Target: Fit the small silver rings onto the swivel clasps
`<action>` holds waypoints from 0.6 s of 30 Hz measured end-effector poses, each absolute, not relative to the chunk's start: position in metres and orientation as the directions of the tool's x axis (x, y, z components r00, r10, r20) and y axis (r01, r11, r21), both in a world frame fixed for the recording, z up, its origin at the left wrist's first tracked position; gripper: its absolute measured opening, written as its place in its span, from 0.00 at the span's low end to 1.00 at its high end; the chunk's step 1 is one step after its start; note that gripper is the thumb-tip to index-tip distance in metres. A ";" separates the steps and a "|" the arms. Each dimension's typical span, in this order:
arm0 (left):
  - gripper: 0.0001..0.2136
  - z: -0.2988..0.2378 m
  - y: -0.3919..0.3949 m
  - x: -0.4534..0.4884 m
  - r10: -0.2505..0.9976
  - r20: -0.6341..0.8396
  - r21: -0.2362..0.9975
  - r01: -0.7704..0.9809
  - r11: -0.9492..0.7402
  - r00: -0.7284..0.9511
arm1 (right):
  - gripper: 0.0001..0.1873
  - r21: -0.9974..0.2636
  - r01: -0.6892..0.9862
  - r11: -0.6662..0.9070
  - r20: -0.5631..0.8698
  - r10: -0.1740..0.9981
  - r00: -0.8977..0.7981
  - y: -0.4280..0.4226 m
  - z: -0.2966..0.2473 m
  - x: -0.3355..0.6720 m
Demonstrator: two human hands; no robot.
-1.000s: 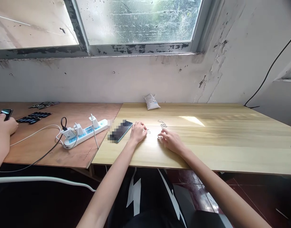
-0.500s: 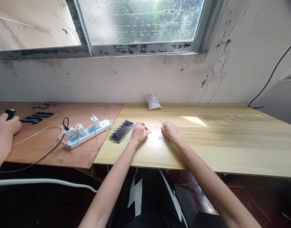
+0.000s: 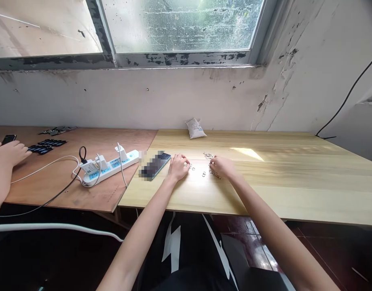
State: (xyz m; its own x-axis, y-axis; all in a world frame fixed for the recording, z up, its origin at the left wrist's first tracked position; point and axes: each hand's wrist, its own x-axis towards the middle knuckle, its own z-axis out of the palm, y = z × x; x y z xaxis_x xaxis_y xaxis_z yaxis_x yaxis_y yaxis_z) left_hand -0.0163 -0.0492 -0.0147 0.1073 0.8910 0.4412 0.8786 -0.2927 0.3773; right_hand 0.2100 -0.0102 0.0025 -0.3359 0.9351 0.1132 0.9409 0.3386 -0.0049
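Observation:
Small silvery metal pieces that look like rings lie on the pale wooden table between my hands. My left hand [image 3: 178, 167] rests on the table with fingers curled and tips together beside a small ring [image 3: 193, 169]; what is in the pinch is too small to make out. My right hand [image 3: 222, 166] has its fingertips drawn together at the edge of a loose pile of rings [image 3: 215, 174], part of which it hides. Another cluster of rings [image 3: 208, 155] lies just beyond those fingertips. A few single rings [image 3: 203, 174] sit midway between the hands.
Left of my left hand lies a phone [image 3: 157, 165], partly blurred. A white power strip [image 3: 113, 169] with plugs and cables stands on the reddish table [image 3: 67, 198]. A small white packet [image 3: 195, 128] leans near the wall. At far left, another person's hand [image 3: 11, 153] is beside a dark device.
My right hand has shifted slightly right, and more of the ring pile shows beneath and beyond it. My left hand stays nearly in place. The other person's hand at far left has moved.

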 end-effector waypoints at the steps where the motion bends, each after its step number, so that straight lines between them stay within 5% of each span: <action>1: 0.07 -0.015 -0.049 -0.016 0.891 0.441 0.380 0.878 -0.292 0.106 | 0.16 0.003 0.937 0.351 0.117 0.930 -0.349 -0.011 0.002 0.208; 18: 0.07 -0.018 -0.048 -0.016 0.886 0.445 0.412 0.849 -0.329 0.128 | 0.14 -0.108 0.908 0.405 0.131 0.911 -0.391 -0.010 0.006 0.212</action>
State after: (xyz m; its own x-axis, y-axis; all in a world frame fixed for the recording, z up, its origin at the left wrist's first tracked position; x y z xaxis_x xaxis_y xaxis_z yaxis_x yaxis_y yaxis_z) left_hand -0.0165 -0.0483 -0.0177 0.1278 0.8865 0.4448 0.8493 -0.3294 0.4125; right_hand 0.2122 -0.0103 0.0057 -0.3905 0.9112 0.1309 0.9081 0.4047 -0.1077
